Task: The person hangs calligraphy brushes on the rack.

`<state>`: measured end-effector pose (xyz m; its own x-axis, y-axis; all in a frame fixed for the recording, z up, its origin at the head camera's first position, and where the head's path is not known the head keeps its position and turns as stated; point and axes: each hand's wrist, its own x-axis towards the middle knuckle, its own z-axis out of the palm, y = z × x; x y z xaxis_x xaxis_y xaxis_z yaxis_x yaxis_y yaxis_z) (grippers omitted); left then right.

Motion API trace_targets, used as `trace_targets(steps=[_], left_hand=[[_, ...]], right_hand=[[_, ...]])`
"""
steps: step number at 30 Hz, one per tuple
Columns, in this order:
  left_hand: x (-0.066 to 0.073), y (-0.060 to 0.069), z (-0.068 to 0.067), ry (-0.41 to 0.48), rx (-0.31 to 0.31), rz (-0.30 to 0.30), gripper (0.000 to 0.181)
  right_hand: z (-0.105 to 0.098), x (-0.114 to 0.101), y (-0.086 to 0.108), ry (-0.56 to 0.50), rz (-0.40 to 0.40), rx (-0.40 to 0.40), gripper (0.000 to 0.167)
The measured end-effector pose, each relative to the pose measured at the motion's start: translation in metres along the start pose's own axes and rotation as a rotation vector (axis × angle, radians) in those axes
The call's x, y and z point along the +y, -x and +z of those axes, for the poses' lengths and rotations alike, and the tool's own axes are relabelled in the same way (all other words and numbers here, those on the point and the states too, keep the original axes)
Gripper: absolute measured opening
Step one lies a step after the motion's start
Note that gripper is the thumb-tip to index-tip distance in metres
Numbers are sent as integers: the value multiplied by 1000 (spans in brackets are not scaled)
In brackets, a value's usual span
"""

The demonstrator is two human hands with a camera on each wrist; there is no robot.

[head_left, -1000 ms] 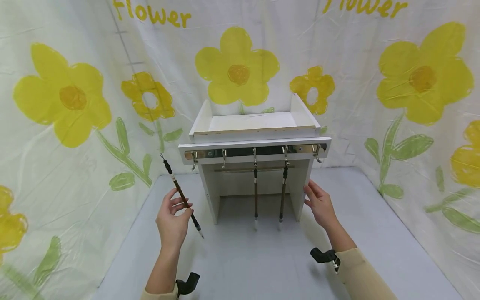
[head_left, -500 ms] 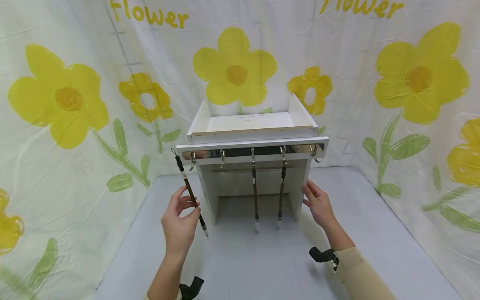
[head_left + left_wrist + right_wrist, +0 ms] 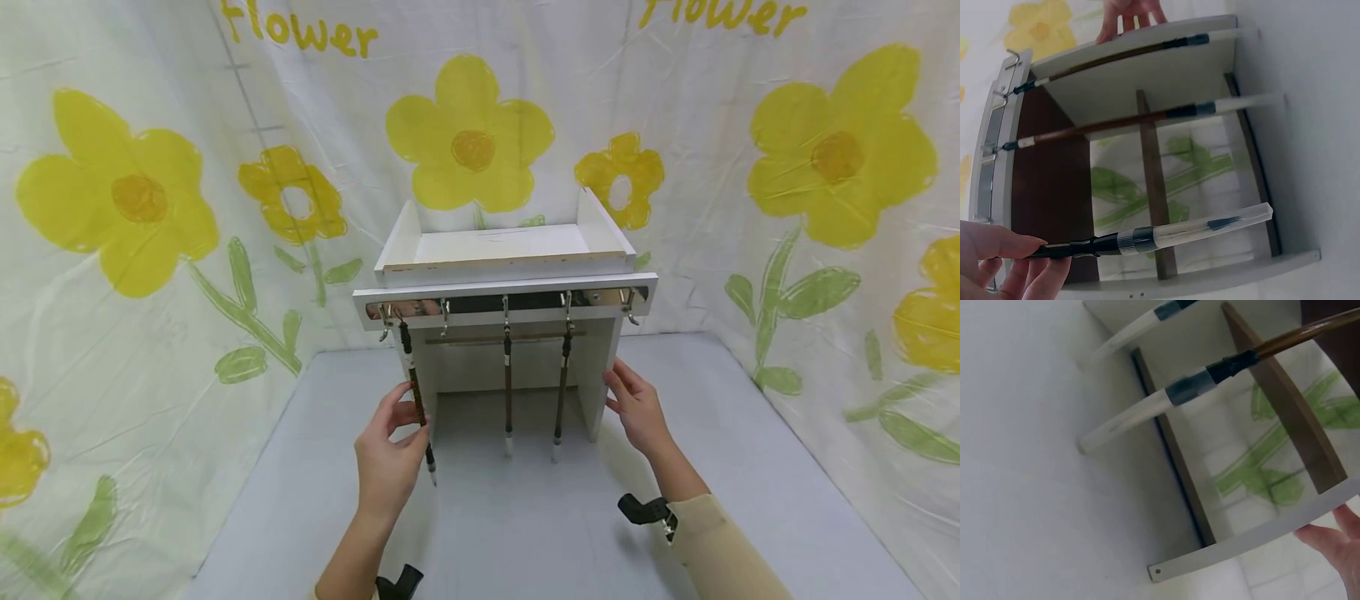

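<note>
My left hand pinches the handle of a calligraphy brush between thumb and fingers. The brush hangs tip down, slightly tilted, its cord loop close to the leftmost hook of a white rack. Whether the loop is over the hook I cannot tell. A clear cap covers the bristles in the left wrist view. Two more brushes hang from the rack's hooks, one in the middle and one to its right. With its fingertips, my right hand touches the outside of the rack's right side panel.
The rack stands on a pale table, with a shallow open tray on top. A second hook from the left and the far right hook carry no brush. A flower-printed curtain encloses the back and sides.
My left hand has carried the brush to the right, bringing its loop from left of the rack to the leftmost hook. My right hand stays at the side panel.
</note>
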<state>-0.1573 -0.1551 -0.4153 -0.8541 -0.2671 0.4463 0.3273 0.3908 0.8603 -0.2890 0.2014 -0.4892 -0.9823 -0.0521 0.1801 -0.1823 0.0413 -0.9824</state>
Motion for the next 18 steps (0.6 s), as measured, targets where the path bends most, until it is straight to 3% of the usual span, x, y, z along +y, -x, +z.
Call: trace_targets(steps=[9,18], left_hand=[[4,15,16,38,-68,-56,66],[-1,23,24,61,-123,-68,68]], right_hand=[[0,-1,1,13,1,-2,64],[1,0,1,6,9,-5,65]])
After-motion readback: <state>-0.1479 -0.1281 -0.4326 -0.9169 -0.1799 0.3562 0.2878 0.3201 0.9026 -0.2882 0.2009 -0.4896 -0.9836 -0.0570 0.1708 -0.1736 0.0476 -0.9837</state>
